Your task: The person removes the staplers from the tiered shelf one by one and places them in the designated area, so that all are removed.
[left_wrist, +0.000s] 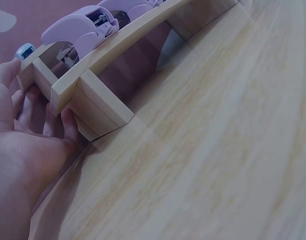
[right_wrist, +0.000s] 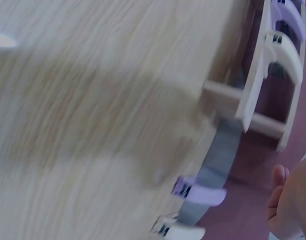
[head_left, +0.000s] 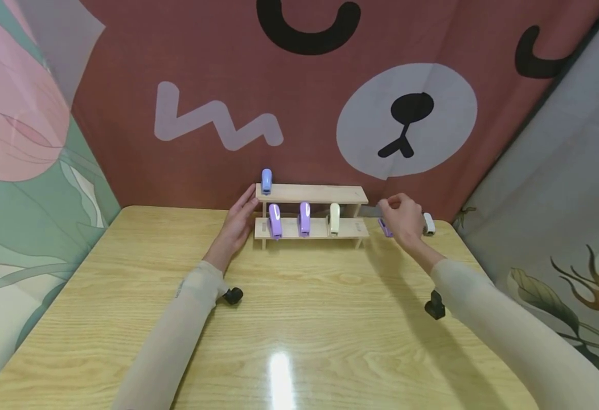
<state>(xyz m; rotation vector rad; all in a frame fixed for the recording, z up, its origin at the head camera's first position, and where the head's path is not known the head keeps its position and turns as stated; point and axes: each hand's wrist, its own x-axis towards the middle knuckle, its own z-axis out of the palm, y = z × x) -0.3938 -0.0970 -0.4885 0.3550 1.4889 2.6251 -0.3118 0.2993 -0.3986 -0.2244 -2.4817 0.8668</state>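
A two-tier wooden rack (head_left: 312, 194) stands at the back of the table. My left hand (head_left: 238, 222) touches its left end with extended, slightly bent fingers. On the upper tier, near those fingertips, is a blue mini stapler (head_left: 266, 181). The lower tier bears two purple staplers (head_left: 275, 221) (head_left: 304, 218) and a cream stapler (head_left: 334, 219). Right of the rack, my right hand (head_left: 403, 219) hovers with loosely curled fingers and nothing visible in them. Below it on the table lies another purple stapler (right_wrist: 200, 194), apart from the hand, beside a white stapler (right_wrist: 180, 232).
The wooden table (head_left: 299, 307) extends in front of the rack. A curtain with a bear print (head_left: 217, 171) hangs right behind the table's back edge, and a grey curtain (head_left: 550, 188) hangs on the right. Black wrist cameras (head_left: 233, 295) stick out below both hands.
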